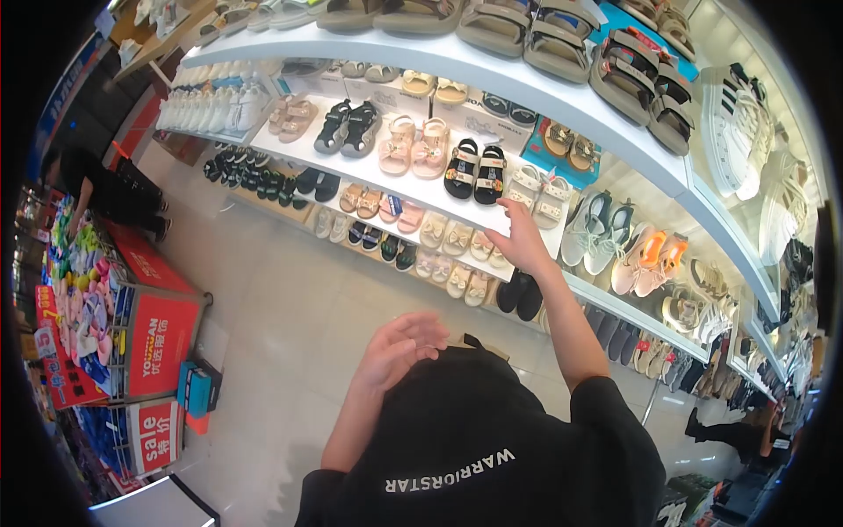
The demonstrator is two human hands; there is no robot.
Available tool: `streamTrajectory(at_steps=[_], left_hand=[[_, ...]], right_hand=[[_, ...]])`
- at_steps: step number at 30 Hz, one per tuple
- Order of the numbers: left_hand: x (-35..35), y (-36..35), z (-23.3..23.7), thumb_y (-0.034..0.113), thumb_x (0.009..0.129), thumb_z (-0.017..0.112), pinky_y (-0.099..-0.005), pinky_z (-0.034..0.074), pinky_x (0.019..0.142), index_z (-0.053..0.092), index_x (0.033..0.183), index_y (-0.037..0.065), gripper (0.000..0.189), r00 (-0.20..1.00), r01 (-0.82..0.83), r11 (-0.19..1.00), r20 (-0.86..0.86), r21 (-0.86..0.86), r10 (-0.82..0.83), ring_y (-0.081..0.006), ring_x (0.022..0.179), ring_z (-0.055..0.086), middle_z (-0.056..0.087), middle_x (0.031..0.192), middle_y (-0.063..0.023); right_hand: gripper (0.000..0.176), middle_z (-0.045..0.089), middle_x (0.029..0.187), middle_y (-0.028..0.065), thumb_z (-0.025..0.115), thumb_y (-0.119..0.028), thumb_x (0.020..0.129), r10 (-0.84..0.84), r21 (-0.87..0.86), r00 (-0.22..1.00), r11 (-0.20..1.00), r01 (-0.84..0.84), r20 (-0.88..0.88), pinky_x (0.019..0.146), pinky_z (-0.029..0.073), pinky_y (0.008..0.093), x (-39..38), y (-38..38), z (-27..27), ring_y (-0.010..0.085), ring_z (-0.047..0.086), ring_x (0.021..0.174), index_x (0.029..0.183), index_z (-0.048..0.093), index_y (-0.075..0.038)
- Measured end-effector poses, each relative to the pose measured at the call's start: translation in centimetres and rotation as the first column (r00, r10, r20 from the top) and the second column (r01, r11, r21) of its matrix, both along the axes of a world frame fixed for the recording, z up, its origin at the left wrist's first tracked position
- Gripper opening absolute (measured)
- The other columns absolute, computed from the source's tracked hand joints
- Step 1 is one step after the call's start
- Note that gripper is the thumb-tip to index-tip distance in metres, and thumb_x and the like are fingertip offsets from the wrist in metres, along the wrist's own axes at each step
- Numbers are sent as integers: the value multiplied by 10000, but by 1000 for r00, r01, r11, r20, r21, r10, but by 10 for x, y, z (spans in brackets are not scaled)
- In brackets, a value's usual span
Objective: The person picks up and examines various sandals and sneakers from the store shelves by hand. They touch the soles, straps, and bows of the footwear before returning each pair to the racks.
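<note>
My right hand (522,239) is stretched out to the lit shelf (417,183), at its front edge. Its fingers are apart and hold nothing that I can see. Just beyond the fingertips stands a pair of black sandals (475,173) with pale straps. White sandals (537,195) are to the right of them and pink sandals (413,147) to the left. My left hand (402,350) hangs in the air before my black shirt (492,430), its fingers loosely bent and slightly blurred, with nothing visible in them.
Higher up, brown sandals (562,39) line a curved white shelf (395,51). Lower rows hold more sandals (443,233) and sneakers (597,233). At left, a red-sided sale bin (158,342) is piled with colourful goods. A person in black (110,189) stands beside it; another person (746,435) is at far right.
</note>
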State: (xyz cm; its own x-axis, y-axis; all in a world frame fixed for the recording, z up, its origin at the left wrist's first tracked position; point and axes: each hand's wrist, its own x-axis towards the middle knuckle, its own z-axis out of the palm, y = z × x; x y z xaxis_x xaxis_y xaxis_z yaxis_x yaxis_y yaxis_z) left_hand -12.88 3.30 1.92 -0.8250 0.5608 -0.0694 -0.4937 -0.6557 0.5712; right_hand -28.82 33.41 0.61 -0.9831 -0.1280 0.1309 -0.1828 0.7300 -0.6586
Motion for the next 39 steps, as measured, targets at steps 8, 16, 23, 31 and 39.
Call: streamTrajectory(at_steps=[8,16,23,31,39], left_hand=[[-13,-42,-6,238,928,670,-423,511,918,469,1393,-36,576,993,115,993,-27,-10,-115,-313,1123,628,611,1276,-228],[-10,-63,-10,263,931,661,-431,508,919,465,1400,-27,586,990,117,990,-89,81,-110,-320,1117,626,610,1276,-230],[-8,-72,-23,226,946,639,-458,510,943,418,1421,-53,594,997,45,984,-76,172,-33,-351,1155,616,589,1305,-258],[-11,-47,-28,221,948,633,-463,504,951,438,1411,-47,570,996,62,980,-79,190,-47,-349,1151,615,592,1299,-255],[-37,30,-9,285,954,651,-459,486,981,377,1461,-27,655,974,209,974,-107,82,-200,-349,1247,552,544,1362,-247]], right_hand=[[372,656,1119,129,733,-151,846,-22,87,755,991,104,-655,902,505,388,32,-12,235,294,611,1097,1181,623,-33],[388,694,1084,170,709,-343,863,-257,487,790,669,561,-557,904,493,438,-48,77,293,336,629,1068,1148,675,-82],[336,704,1039,212,730,-282,836,-282,560,871,677,478,-403,908,506,455,-54,82,303,368,643,1039,1085,719,-57],[196,693,861,183,740,-159,795,-197,354,753,789,501,-627,752,523,426,1,98,297,361,668,814,932,709,-21],[503,644,1202,166,463,-383,1029,-590,-968,807,-198,-152,-6,938,549,405,121,64,219,322,672,1010,1370,488,-14]])
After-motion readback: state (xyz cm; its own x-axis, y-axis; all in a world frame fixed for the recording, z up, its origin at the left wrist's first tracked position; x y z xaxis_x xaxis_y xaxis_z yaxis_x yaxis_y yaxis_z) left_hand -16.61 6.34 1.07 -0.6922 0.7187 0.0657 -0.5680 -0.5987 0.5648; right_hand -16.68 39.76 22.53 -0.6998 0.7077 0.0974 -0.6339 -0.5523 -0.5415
